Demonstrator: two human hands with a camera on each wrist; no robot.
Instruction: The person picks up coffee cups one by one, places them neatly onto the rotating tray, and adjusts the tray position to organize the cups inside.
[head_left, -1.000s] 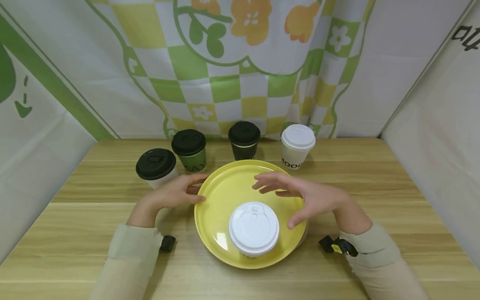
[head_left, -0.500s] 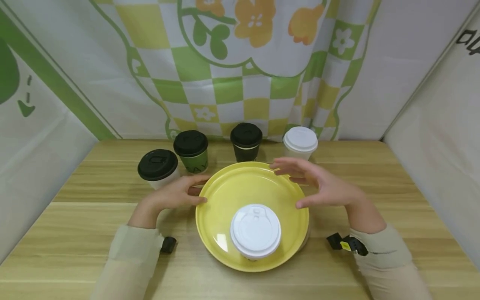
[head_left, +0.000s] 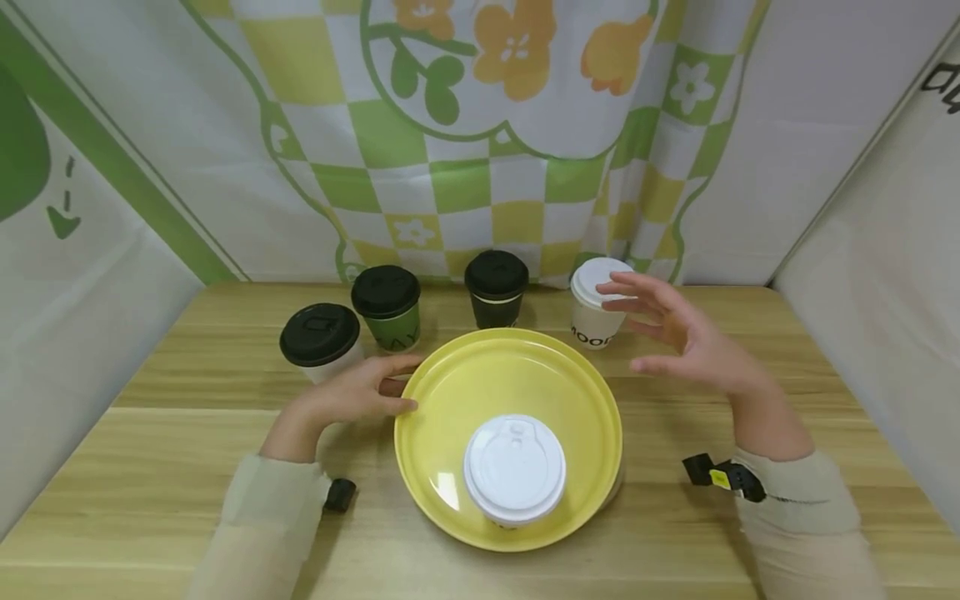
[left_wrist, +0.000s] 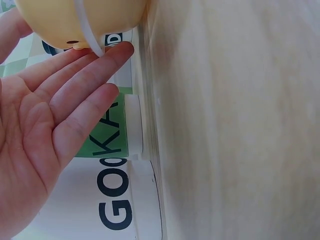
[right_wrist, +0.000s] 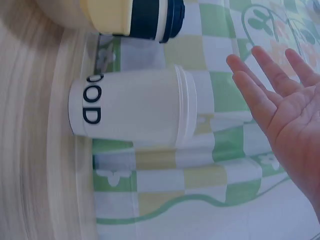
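A round yellow tray (head_left: pixel 502 375) carries a paper cup with a white lid (head_left: pixel 515 467). My left hand (head_left: pixel 352 390) rests at the tray's left rim, thumb near the edge. In the left wrist view its fingers (left_wrist: pixel 85 85) lie extended against a rounded yellow body beneath the tray. Spread and loosely bent, my right hand (head_left: pixel 693 342) hovers beside a white lidded cup (head_left: pixel 588 321) at the back right; its fingertips overlap the lid in the head view. The right wrist view shows a gap between that hand (right_wrist: pixel 292 112) and the upright cup (right_wrist: pixel 137 107).
Left of the tray stand a white cup with a black lid (head_left: pixel 320 335) and a green black-lidded cup (head_left: pixel 390 317). A dark cup (head_left: pixel 497 292) stands behind the tray. A checked curtain (head_left: pixel 480 183) hangs at the table's (head_left: pixel 720 333) back edge.
My right hand has moved from above the tray's right side, rightward and back to the white cup. The left hand stays at the tray's rim. The head view has shifted slightly.
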